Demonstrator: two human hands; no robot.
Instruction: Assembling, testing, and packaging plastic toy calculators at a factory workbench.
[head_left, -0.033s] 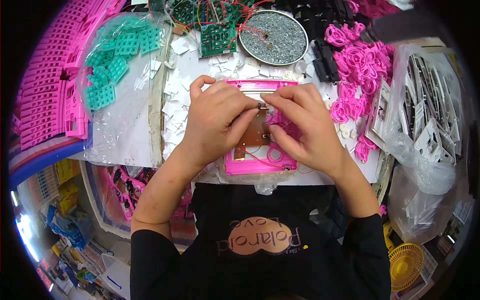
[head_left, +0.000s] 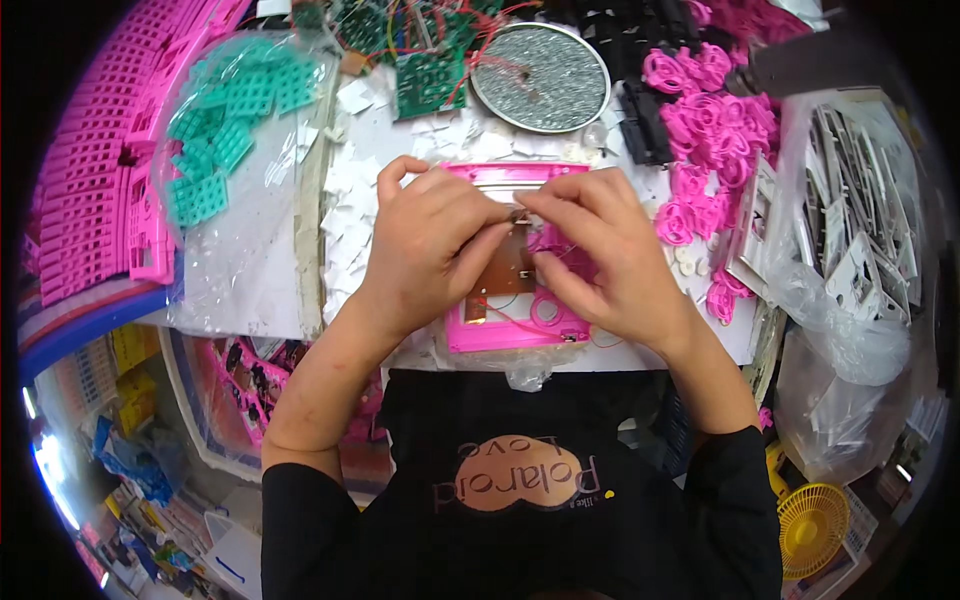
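A pink plastic housing (head_left: 515,338) lies in front of me on the white-covered table, with a brown circuit board (head_left: 503,268) over its middle. My left hand (head_left: 430,245) pinches a tiny dark and metal part (head_left: 519,217) at the board's far end, between thumb and forefinger. From the right, my right hand (head_left: 615,250) reaches over the housing. Its forefinger tip is beside that part, while the thumb stays apart, near the board's right edge. Thin red wires run by the board's near end. My fingers hide much of the housing's sides.
Behind the housing stand a round tray (head_left: 540,125) of small metal pieces and wired green circuit boards (head_left: 430,85). Pink parts (head_left: 715,130) are heaped at right, beside a bag of white plates (head_left: 850,210). Teal keypads (head_left: 235,110) and stacked pink housings (head_left: 95,150) are at left.
The whole view has shifted slightly. My right forefinger has moved a little to the left toward the small part; my left hand keeps its pinch.
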